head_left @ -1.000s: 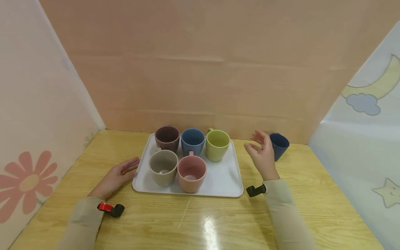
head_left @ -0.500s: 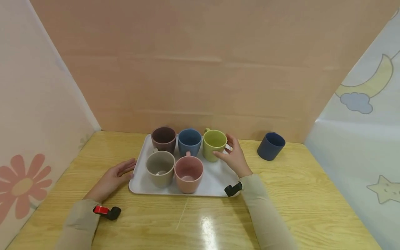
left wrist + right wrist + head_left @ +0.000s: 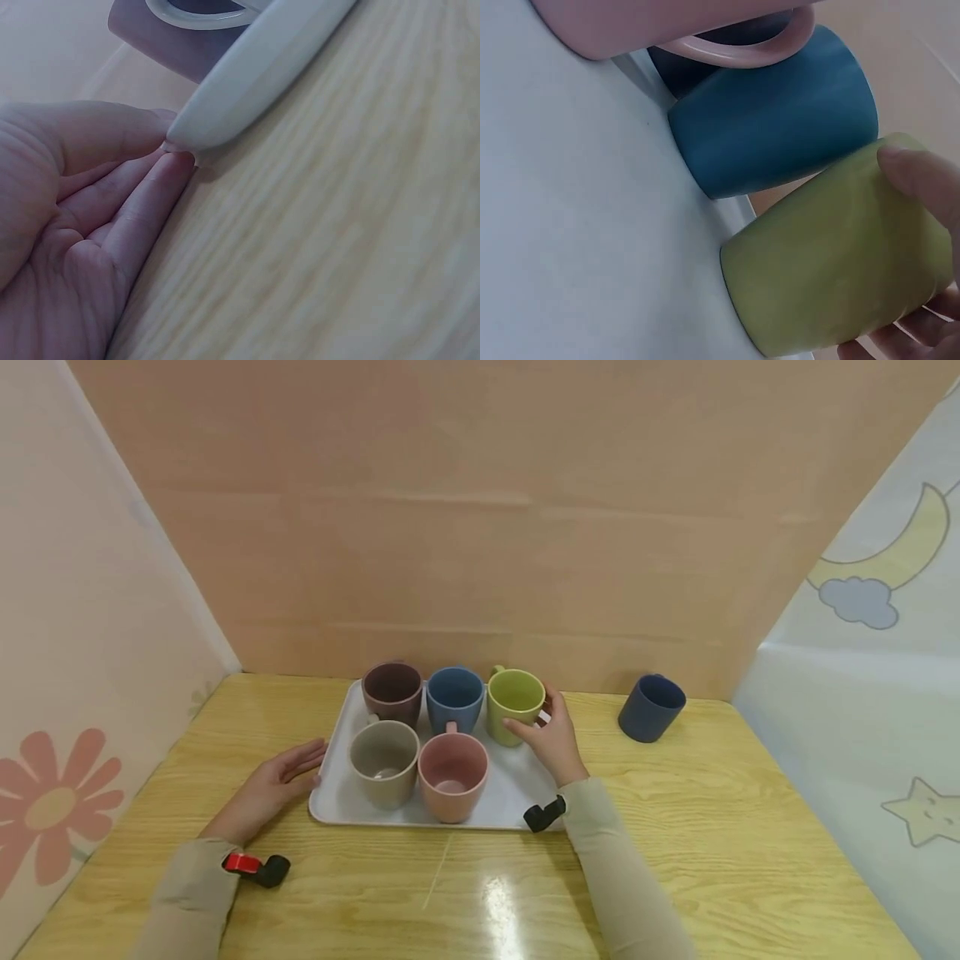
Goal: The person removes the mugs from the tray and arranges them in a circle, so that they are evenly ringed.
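My right hand (image 3: 553, 739) grips the yellow-green mug (image 3: 512, 703), thumb on its near side and fingers round its right side. In the right wrist view this mug (image 3: 832, 255) stands beside the blue mug (image 3: 780, 112), its base at the white tray. My left hand (image 3: 270, 785) touches the tray's left edge with fairly straight fingers; thumb and fingertips meet the tray rim (image 3: 232, 90) in the left wrist view. On the tray (image 3: 525, 789) also stand a brown mug (image 3: 392, 693), a blue mug (image 3: 454, 700), a grey-beige mug (image 3: 385, 764) and a pink mug (image 3: 453, 777).
A dark navy mug (image 3: 651, 708) stands on the wooden table (image 3: 675, 827), right of the tray. An orange-brown backdrop (image 3: 480, 568) rises behind the table, and printed white panels (image 3: 885, 710) flank both sides.
My right hand has moved left from beside the navy mug to the yellow-green mug and grips it. My left hand stays at the tray's edge. The view has shifted slightly.
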The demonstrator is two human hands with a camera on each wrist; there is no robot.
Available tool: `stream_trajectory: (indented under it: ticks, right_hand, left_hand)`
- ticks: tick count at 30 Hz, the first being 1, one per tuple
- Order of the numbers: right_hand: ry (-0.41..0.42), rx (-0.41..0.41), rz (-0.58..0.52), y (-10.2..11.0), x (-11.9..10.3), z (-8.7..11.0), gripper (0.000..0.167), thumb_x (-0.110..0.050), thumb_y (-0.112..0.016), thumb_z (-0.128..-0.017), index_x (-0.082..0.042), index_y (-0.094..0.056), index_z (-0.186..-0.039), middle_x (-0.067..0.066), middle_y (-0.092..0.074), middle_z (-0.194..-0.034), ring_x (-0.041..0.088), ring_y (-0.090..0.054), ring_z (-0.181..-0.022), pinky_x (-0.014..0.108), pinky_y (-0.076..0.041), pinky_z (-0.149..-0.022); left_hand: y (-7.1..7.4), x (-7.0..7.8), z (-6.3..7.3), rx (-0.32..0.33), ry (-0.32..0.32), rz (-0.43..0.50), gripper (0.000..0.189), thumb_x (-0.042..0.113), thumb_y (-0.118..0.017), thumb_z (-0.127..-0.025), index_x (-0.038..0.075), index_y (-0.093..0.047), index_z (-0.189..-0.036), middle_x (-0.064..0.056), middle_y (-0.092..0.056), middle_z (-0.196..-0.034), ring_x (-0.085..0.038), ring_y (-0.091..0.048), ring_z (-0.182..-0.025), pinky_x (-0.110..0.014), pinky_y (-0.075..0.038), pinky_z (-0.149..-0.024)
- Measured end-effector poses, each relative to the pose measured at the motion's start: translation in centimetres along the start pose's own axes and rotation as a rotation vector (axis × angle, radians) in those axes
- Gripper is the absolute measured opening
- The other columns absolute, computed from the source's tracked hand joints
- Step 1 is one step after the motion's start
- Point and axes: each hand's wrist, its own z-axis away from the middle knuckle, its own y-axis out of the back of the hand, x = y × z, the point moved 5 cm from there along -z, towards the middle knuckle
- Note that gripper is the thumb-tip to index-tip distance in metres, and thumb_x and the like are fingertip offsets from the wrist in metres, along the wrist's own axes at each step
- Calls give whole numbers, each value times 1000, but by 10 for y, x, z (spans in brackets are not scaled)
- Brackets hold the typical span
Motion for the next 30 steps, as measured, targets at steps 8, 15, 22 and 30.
stream_trajectory:
  ticks: [8,15,22,30]
  right_hand:
    - [1,34,42,4,0,0,85,-21,-91,-78,-7,-46,-148,10,-52,-143,29,-49,-133,44,-45,-109]
    - [23,70,53,6,-2,2,83,-22,-93,-75,-6,-51,-144,11,-56,-138,29,-53,-128,44,-49,-104]
    - [46,129,103,15,-3,4,81,-22,-93,-73,-5,-54,-142,11,-59,-134,29,-54,-123,46,-52,-100]
    - [95,220,102,35,-12,2,76,-19,-92,-74,-3,-56,-139,14,-60,-131,30,-55,-119,46,-54,-96]
  left_hand:
    - [1,0,-1,-4,-8,6,68,23,-63,-102,1,-31,-158,-21,-39,-157,5,-46,-129,-7,-38,-97]
    - [1,1,0,0,-2,-23,69,25,-63,-103,1,-31,-158,-21,-40,-157,2,-44,-132,-6,-37,-97]
    - [0,0,-1,-12,-5,15,69,23,-63,-103,0,-29,-158,-23,-38,-158,7,-46,-127,-7,-39,-97]
    - [1,-1,0,-7,-8,12,69,24,-63,-103,1,-29,-158,-21,-38,-158,7,-45,-129,-7,-39,-97]
